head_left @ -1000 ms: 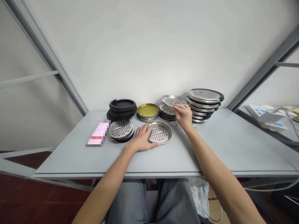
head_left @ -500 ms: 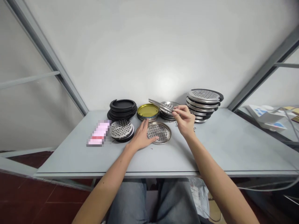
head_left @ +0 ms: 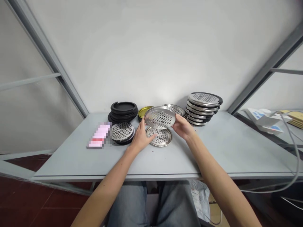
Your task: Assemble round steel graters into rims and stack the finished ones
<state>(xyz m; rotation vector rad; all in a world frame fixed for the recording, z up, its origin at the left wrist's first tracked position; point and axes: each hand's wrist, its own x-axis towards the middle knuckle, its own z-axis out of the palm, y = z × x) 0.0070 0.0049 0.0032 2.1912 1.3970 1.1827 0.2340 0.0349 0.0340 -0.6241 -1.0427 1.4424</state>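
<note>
In the head view, a round metal grater disc (head_left: 161, 117) with rows of holes is held tilted above the table. My right hand (head_left: 185, 127) pinches its right edge. My left hand (head_left: 141, 138) has its thumb and fingers apart; the fingertips are at the disc's left edge, and whether they touch it I cannot tell. Below lies a second round grater disc (head_left: 163, 139), face up on the table, with my left thumb over its left part. Left of my left hand sits a short stack of grater plates with black parts (head_left: 122, 131).
Black rings (head_left: 124, 107) are stacked at the back left. A yellow-gold round lid (head_left: 144, 111) and more grater discs (head_left: 176, 109) stand behind the held disc. A taller stack of black-edged graters (head_left: 204, 99) is at the back right. A blurred pink item (head_left: 100, 134) lies left.
The held grater disc has come down and leftward, turning from nearly edge-on to show its face. My right hand moved with it, lower; my left hand has shifted only slightly.
</note>
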